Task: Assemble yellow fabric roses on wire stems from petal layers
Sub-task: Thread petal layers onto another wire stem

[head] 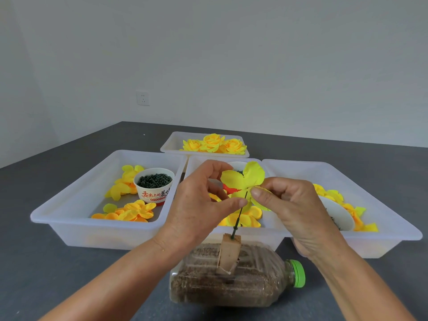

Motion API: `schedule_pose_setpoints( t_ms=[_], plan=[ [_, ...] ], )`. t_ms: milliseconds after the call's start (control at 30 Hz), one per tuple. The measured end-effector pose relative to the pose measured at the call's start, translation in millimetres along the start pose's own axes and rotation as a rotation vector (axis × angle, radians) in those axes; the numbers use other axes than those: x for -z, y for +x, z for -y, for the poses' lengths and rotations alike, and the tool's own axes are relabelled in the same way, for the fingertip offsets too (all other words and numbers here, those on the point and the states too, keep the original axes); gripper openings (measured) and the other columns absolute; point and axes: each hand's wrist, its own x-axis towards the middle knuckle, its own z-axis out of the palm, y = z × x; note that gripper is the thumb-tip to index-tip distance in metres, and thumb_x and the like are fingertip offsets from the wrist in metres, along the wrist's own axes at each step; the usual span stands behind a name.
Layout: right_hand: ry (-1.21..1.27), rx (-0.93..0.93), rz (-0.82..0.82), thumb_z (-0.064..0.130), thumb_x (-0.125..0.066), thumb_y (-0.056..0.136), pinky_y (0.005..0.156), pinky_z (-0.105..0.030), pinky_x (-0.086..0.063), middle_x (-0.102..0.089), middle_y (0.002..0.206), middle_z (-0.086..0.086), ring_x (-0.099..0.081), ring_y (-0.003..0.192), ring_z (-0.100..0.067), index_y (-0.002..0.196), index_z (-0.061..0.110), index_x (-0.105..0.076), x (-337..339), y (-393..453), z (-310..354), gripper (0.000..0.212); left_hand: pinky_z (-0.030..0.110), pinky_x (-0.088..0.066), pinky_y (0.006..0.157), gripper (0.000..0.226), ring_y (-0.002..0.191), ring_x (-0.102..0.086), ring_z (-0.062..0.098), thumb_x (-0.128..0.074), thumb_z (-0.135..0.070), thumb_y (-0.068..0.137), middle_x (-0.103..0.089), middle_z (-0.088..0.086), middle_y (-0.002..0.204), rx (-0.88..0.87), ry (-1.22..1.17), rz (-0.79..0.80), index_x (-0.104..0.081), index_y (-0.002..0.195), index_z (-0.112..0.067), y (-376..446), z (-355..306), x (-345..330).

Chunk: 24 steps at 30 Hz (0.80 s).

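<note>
I note centre of frame crowded: stem upright in block on bottle, three trays packed edge to edge behind. Open tabletop lower left and far right beyond trays.

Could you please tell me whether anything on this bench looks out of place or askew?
Only the makeshift stand: a plastic bottle lies on its side with a block taped on, holding the wire stem, which leans. Nothing looks spilled or damaged.
</note>
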Motion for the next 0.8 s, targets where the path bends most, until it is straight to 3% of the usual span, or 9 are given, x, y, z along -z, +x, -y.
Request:
schedule_pose_setpoints(
  t_ms=[133,367,500,567,700,800],
  plan=[
    [-0.01,0.018,0.043,0.012,-0.069,0.08,0.069,-0.024,-0.048,-0.07,0.071,0.005,-0.059,0.068,-0.006,0.074,0.027,-0.076,-1.7,-3.0,3.0,0.017,0.027,-0.05,0.058,0.046,0.063,-0.062,0.006,-0.086,-0.016,0.062,-0.067,-0.005,0.08,-0.002,0.005,0.013,-0.06,0.095,-0.035,-1.1,2.1,-1.6],
    [0.004,0.074,0.046,0.03,-0.069,0.07,0.076,-0.033,-0.053,-0.074,0.079,0.004,-0.065,0.074,-0.011,0.08,0.034,-0.076,-2.2,-4.8,5.7,0.013,0.025,-0.048,0.057,0.043,0.064,-0.062,0.007,-0.085,-0.017,0.064,-0.067,-0.009,0.084,0.0,-0.007,0.025,-0.06,0.096,-0.031,-1.7,3.4,-1.1],
    [-0.047,0.134,0.059,0.031,-0.075,0.072,0.072,-0.025,-0.052,-0.074,0.078,0.008,-0.065,0.072,-0.006,0.084,0.038,-0.075,-0.3,-4.7,3.9,0.014,0.028,-0.051,0.058,0.042,0.064,-0.061,0.008,-0.085,-0.017,0.064,-0.067,-0.009,0.085,0.002,-0.004,0.021,-0.061,0.095,-0.031,-2.4,3.1,-0.4],
    [-0.125,0.184,0.041,0.025,-0.071,0.074,0.07,-0.022,-0.051,-0.073,0.076,0.01,-0.064,0.07,-0.006,0.082,0.035,-0.075,1.6,-4.5,2.4,0.014,0.028,-0.051,0.059,0.043,0.065,-0.061,0.008,-0.085,-0.017,0.064,-0.067,-0.008,0.086,0.009,0.004,0.017,-0.061,0.098,-0.029,-2.9,2.8,-0.3],
    [-0.283,0.284,0.012,0.02,-0.069,0.076,0.07,-0.031,-0.052,-0.07,0.076,0.005,-0.063,0.074,-0.014,0.079,0.021,-0.074,2.9,-4.3,4.3,0.007,0.019,-0.049,0.056,0.045,0.063,-0.061,0.003,-0.084,-0.018,0.064,-0.066,-0.008,0.081,0.01,0.028,0.009,-0.06,0.1,-0.031,-2.8,2.1,-0.2],
    [-0.437,0.442,0.029,0.009,-0.067,0.078,0.069,-0.032,-0.052,-0.07,0.081,0.002,-0.064,0.079,-0.013,0.084,0.013,-0.076,3.4,-3.5,11.7,0.012,0.017,-0.05,0.057,0.044,0.059,-0.059,-0.001,-0.084,-0.017,0.064,-0.065,-0.008,0.073,-0.014,0.051,0.002,-0.06,0.096,-0.035,-3.4,-0.2,0.4]
  ],
)
